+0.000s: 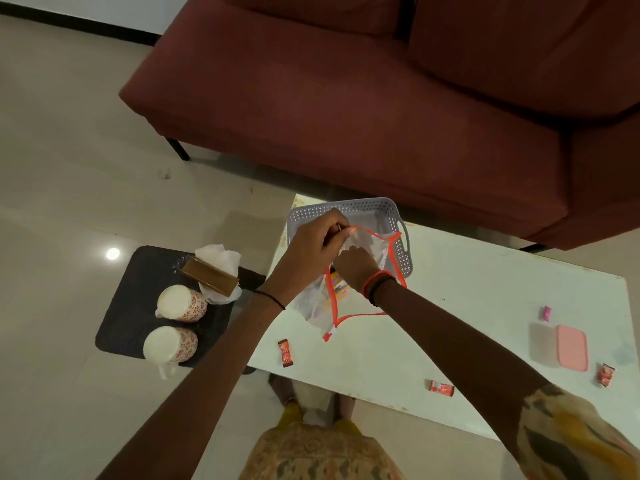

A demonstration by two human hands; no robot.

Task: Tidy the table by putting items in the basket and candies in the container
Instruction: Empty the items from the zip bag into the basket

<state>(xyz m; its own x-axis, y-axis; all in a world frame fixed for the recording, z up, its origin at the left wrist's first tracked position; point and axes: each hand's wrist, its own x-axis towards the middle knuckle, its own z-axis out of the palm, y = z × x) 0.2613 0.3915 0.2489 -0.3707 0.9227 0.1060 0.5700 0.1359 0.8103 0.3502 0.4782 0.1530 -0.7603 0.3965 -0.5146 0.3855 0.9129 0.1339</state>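
Patterned garment, lower edge of view, worn by the person; patterned sleeve on the right arm.

Left hand: fingers pinched on the orange-trimmed rim of a clear zip pouch, held up over the front of the basket. Thin dark band at the wrist.

Right hand: closed on the pouch at its open mouth, fingers curled into the plastic (what the fingertips hold cannot be told). Red and dark bands at the wrist.

Pouch: transparent, orange edging, yellow-striped contents showing inside; zipper end hanging toward the table.

Grey perforated basket: at the far left corner of the white table, partly behind the hands.

Candies, loose on the table: red wrapper near the left edge; red wrapper at the near edge; red wrapper and pink wrapper to the right.

Clear container with pink lid just beside it, between those last two.

Black side table: two floral mugs, brown box on white tissue.

Maroon sofa, beyond.
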